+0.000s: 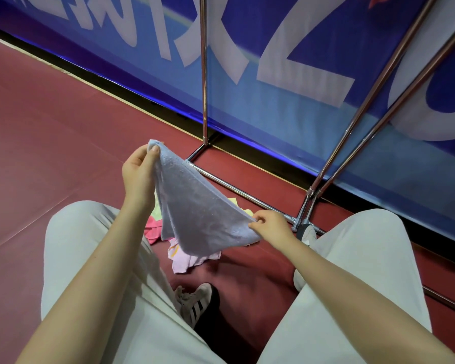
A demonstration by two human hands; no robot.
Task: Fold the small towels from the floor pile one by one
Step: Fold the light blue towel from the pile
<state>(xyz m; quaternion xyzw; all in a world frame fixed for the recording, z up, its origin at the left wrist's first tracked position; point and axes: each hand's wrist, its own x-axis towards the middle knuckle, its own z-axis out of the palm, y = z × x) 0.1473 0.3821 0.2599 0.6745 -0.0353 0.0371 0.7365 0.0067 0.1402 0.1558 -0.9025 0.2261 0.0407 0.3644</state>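
1. The towel [195,206] is pale blue and fluffy. It hangs in the air above the person's knees, stretched between two hands, with its loose part drooping down.
2. The left hand [139,169] holds one corner up high. Its thumb and fingers pinch that corner tight.
3. The right hand [269,223] holds another corner lower down. Its fingers are curled and pinch the edge.
4. Under the towel lies the pile [184,256] on the floor [50,127]. It has pink, hot pink and yellow cloths, partly hidden by the towel.
5. The floor is dark red and smooth.
6. The person wears light trousers [90,258]. A white shoe [195,300] with black stripes shows between the legs, near the pile.
7. A shiny metal frame [247,191] stands on the floor just past the pile, with poles going up.
8. Behind the frame is a big blue banner [286,101] with large white shapes on it.
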